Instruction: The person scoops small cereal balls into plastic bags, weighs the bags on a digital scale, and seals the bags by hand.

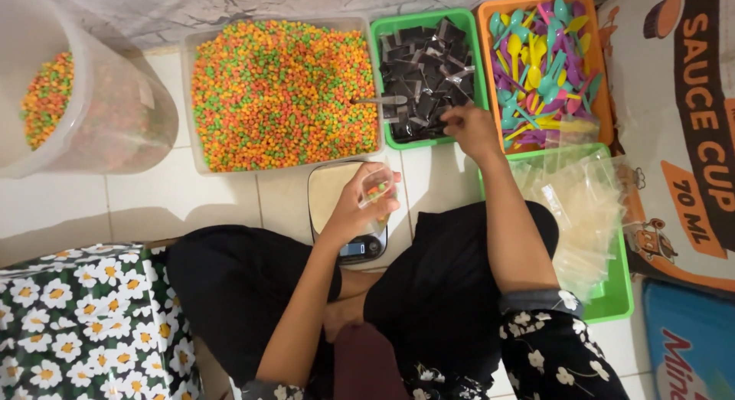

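Sitting on a tiled floor [214, 193], a person works in a tight ring of containers that leaves only a narrow strip of bare tile between knees and bins. Straight ahead, a clear tub [283, 94] brims with orange, green and yellow pellets, a metal spoon [380, 101] resting at its right edge. Beside it stand a green basket [467, 32] of small dark packets [425, 67] and an orange basket [485, 55] of coloured plastic spoons [543, 63]; a green tray [616, 293] of clear bags [582, 208] hems in the right knee, with a printed carton just beyond. A large clear bag of pellets [84, 86] closes off the far left, and a daisy-print cloth [76, 323] covers the near left.

The left hand [360, 205] is wrapped around a small clear cup [377, 189] holding a few pellets, raised just above a kitchen scale [344, 216]. The right hand [471, 128] reaches into the green basket, fingers pinched at the packets; whether it has one is unclear.
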